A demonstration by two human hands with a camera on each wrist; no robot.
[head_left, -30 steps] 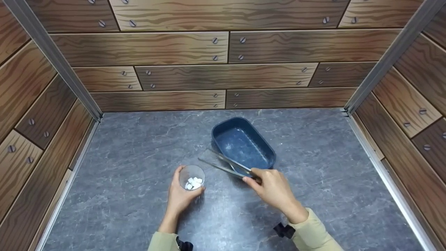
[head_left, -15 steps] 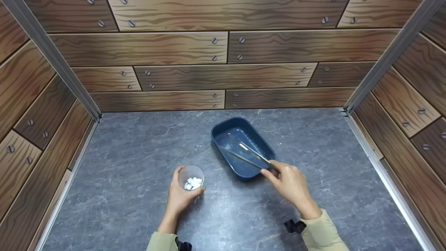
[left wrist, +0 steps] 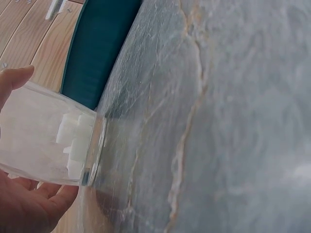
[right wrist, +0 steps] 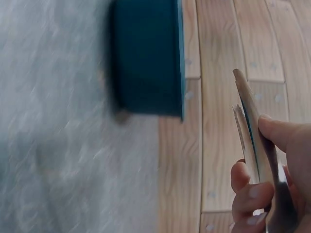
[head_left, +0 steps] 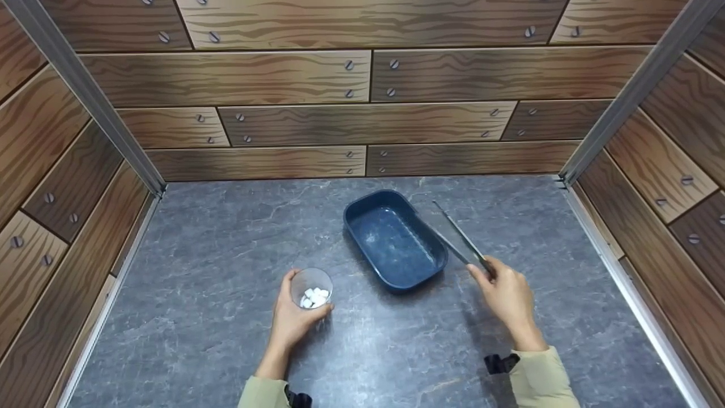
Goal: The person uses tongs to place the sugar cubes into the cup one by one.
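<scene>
My left hand (head_left: 294,323) grips a clear glass (head_left: 312,279) that stands upright on the grey marbled tabletop. Several small white cubes (head_left: 315,297) lie in the bottom of it; the left wrist view shows the cubes (left wrist: 76,141) through the glass wall. My right hand (head_left: 507,294) holds metal tongs (head_left: 457,235), pinched between thumb and fingers. Their two arms are spread apart, with nothing between the tips. They point away from me, beside the right side of the blue rectangular tub (head_left: 391,243). In the right wrist view the tongs (right wrist: 251,121) show serrated tips.
The tub sits right of the glass, a little farther back, with nothing visible on its floor. Wood-patterned panels (head_left: 362,124) wall the back and both sides, with metal corner rails (head_left: 113,107). The grey tabletop (head_left: 226,243) spreads around the tub and glass.
My right hand has carried the tongs rightward, from near the glass, across the tub, to its right side. The left hand, glass and tub have stayed in place.
</scene>
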